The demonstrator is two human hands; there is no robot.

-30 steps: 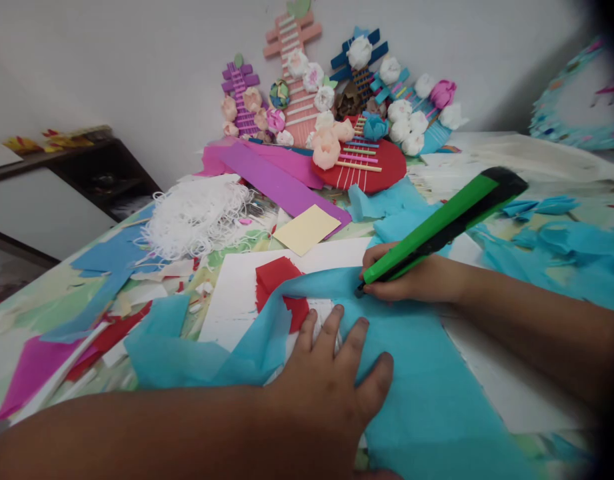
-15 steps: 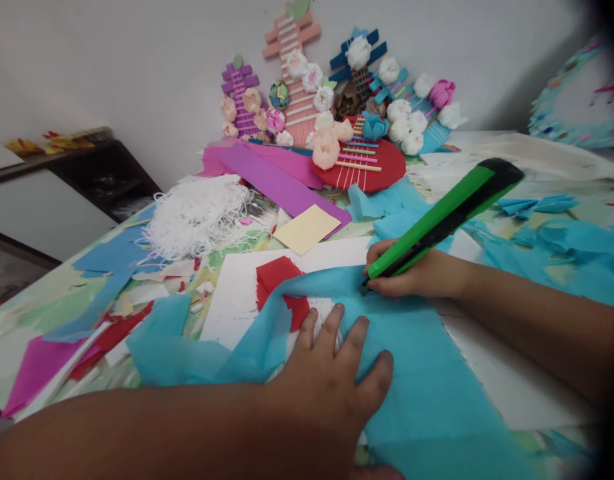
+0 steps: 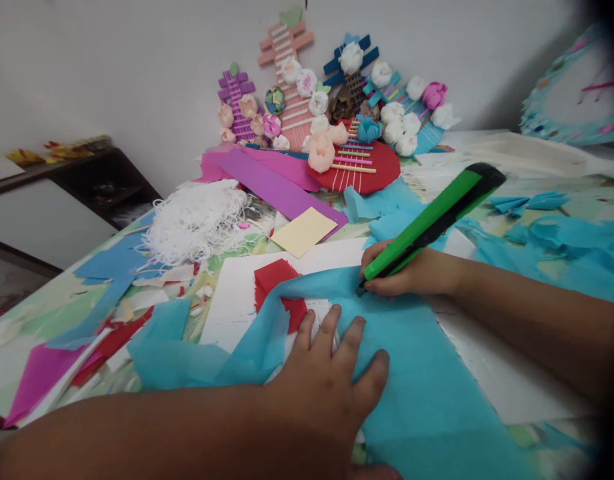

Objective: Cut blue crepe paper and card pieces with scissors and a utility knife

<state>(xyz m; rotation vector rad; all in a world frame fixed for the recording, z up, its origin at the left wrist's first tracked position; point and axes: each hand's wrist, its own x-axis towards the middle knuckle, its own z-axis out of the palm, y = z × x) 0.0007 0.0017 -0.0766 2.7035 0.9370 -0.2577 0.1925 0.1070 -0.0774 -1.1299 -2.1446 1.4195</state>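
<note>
My right hand (image 3: 407, 270) grips a green and black utility knife (image 3: 437, 220), its tip down against a sheet of blue crepe paper (image 3: 427, 373). My left hand (image 3: 327, 387) lies with fingers spread on the blue paper, pressing near its folded edge. Under that fold, a piece of red paper (image 3: 274, 277) shows on a white board (image 3: 227, 293). Something white and partly hidden lies beneath my left fingertips.
A heap of white string (image 3: 194, 220) sits left of the board. Behind it are a purple strip (image 3: 281, 183) and a cream card (image 3: 305, 231). Decorated instrument-shaped crafts (image 3: 357, 160) lean on the wall. Blue paper scraps (image 3: 577, 243) lie at right.
The view has shifted slightly. The knife's handle leans a little differently, with its tip still at about the same spot on the blue paper. My left hand stays in place.
</note>
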